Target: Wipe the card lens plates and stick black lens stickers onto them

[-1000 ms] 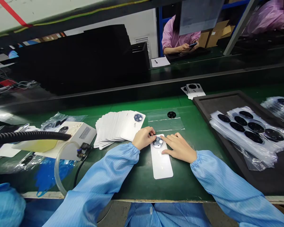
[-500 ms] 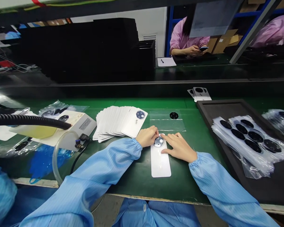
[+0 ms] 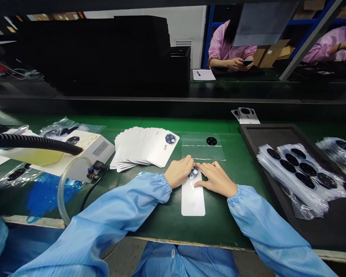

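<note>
A white phone-shaped panel (image 3: pixel 193 200) lies flat on the green table, with a dark round camera piece (image 3: pixel 193 173) at its top end. My left hand (image 3: pixel 179 171) touches the upper left edge of that piece, fingers curled together; what they pinch, if anything, is too small to tell. On the other side my right hand (image 3: pixel 217 179) rests with thumb and fingers apart, fingertips by the top of the round piece and thumb on the panel. Behind my hands lies a clear plastic sheet (image 3: pixel 196 152) bearing a black disc (image 3: pixel 211 141).
Fanned white panels (image 3: pixel 138 148) lie left of my hands. Further left stands a white device (image 3: pixel 96 154) with hoses. At the right, a black tray (image 3: pixel 276 132) holds bagged black discs (image 3: pixel 308 169). Across the bench, a person in pink (image 3: pixel 220 42) holds a phone.
My left hand has shifted slightly down and right over the edge of the round piece. The whole view has moved a little; my right hand keeps nearly the same pose.
</note>
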Demonstrator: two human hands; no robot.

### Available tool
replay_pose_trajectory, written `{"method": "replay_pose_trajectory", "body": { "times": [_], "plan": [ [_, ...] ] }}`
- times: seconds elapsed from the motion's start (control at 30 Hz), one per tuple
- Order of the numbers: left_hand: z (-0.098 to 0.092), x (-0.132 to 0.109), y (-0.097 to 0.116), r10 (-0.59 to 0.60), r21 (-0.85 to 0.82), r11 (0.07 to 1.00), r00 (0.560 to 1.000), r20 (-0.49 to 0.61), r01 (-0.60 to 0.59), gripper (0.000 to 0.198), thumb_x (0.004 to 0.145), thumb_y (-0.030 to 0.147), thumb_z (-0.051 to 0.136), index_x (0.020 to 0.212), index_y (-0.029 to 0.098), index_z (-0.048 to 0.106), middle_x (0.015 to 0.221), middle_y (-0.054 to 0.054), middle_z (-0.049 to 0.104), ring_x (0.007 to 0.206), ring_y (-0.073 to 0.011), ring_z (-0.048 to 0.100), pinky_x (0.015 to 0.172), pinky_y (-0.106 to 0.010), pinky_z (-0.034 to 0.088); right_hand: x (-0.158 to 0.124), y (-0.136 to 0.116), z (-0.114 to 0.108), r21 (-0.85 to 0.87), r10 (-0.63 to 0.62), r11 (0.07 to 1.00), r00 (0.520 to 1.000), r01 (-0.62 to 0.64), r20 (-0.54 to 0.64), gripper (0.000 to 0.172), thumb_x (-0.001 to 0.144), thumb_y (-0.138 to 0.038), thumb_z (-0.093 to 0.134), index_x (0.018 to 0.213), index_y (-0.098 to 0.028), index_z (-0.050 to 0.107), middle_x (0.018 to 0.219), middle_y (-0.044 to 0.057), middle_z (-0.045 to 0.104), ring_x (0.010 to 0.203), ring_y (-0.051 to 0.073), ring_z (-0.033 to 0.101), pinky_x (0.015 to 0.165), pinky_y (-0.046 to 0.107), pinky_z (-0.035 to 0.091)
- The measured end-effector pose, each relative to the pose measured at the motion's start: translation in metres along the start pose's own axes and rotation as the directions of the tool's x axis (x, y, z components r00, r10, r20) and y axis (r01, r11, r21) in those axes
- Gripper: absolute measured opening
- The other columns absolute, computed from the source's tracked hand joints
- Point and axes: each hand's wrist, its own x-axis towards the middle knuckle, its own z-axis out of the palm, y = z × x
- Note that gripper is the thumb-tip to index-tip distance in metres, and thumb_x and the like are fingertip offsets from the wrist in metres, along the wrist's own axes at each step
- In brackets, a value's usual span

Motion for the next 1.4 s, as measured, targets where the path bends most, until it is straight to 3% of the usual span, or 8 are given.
{"method": "replay_pose_trajectory", "body": {
  "times": [0.2,0.4,0.5,0.67,1.0,1.13,1.3,1.4],
  "plan": [
    [-0.005,-0.026,0.013,0.061,-0.004,0.998,0.998,-0.034,-0.061,0.01,0.091,0.018,0.048,0.095,0.013,0.056,0.095,-0.005,0.058,0.082,-0.016,0.058,0.065,-0.029,0.048,-0.001,-0.001,-0.001,-0.002,0.015,1.0,1.0,-0.015,0.0,0.064,0.08,-0.058,0.059,0.128,-0.018,0.046,0.098,0.007,0.063,0.092,0.024,0.057,0.08,0.035,0.033],
    [-0.014,-0.083,0.039,0.003,-0.12,0.993,0.989,-0.148,-0.021,0.013,0.092,0.015,0.038,0.086,0.021,0.047,0.088,-0.002,0.059,0.077,-0.0141,0.059,0.06,-0.025,0.044,-0.002,0.001,0.001,0.023,0.013,1.0,1.0,-0.013,0.005,0.058,0.084,-0.054,0.055,0.13,-0.019,0.045,0.102,0.007,0.063,0.092,0.023,0.056,0.081,0.036,0.033],
    [-0.017,-0.111,0.014,-0.241,-0.195,0.962,0.928,-0.285,0.19,0.011,0.095,0.02,0.035,0.091,0.022,0.045,0.084,-0.001,0.06,0.072,-0.0113,0.059,0.062,-0.023,0.047,-0.002,0.002,0.001,0.052,0.016,0.999,1.0,-0.016,0.006,0.063,0.082,-0.059,0.054,0.132,-0.022,0.043,0.105,0.007,0.063,0.094,0.024,0.057,0.08,0.037,0.034],
    [-0.008,-0.141,-0.057,-0.549,-0.259,0.835,0.704,-0.451,0.486,0.016,0.094,0.03,0.046,0.091,0.016,0.054,0.078,0.0,0.06,0.062,-0.0109,0.056,0.058,-0.026,0.047,-0.002,0.003,0.0,0.095,0.015,0.995,1.0,-0.016,0.009,0.061,0.083,-0.06,0.051,0.132,-0.025,0.042,0.109,0.007,0.063,0.095,0.025,0.057,0.081,0.038,0.035],
    [-0.01,-0.145,-0.061,-0.567,-0.247,0.818,0.659,-0.494,0.519,0.013,0.087,0.028,0.055,0.087,0.017,0.061,0.085,-0.001,0.057,0.058,-0.0096,0.047,0.058,-0.026,0.042,-0.003,0.003,0.003,0.162,0.043,0.986,0.999,-0.042,-0.003,0.063,0.081,-0.058,0.056,0.132,-0.024,0.044,0.109,0.008,0.063,0.098,0.025,0.055,0.086,0.041,0.033],
    [-0.013,-0.129,-0.052,-0.501,-0.288,0.865,0.689,-0.524,0.41,0.015,0.09,0.026,0.047,0.094,0.018,0.06,0.083,-0.003,0.059,0.066,-0.0136,0.054,0.059,-0.026,0.045,-0.004,0.002,0.005,0.237,0.081,0.969,0.996,-0.074,-0.022,0.062,0.077,-0.055,0.063,0.129,-0.025,0.048,0.107,0.006,0.063,0.099,0.025,0.055,0.088,0.041,0.034],
    [-0.009,-0.081,-0.022,-0.257,-0.309,0.94,0.895,-0.364,0.144,0.019,0.091,0.028,0.047,0.106,0.021,0.057,0.093,-0.003,0.066,0.085,-0.0148,0.063,0.071,-0.025,0.051,-0.005,0.004,0.002,0.422,0.189,0.894,0.981,-0.148,-0.055,0.05,0.084,-0.049,0.056,0.126,-0.023,0.05,0.114,0.006,0.061,0.098,0.021,0.056,0.088,0.041,0.039],
    [-0.006,-0.051,-0.008,-0.049,-0.304,0.952,0.973,-0.226,-0.023,0.047,0.082,0.038,0.062,0.125,0.024,0.049,0.121,-0.005,0.059,0.11,-0.0199,0.056,0.092,-0.031,0.048,-0.005,0.009,0.0,0.551,0.28,0.812,0.957,-0.19,-0.082,0.04,0.094,-0.045,0.041,0.123,-0.019,0.048,0.108,0.007,0.06,0.088,0.017,0.058,0.08,0.037,0.046]
  ]
}}
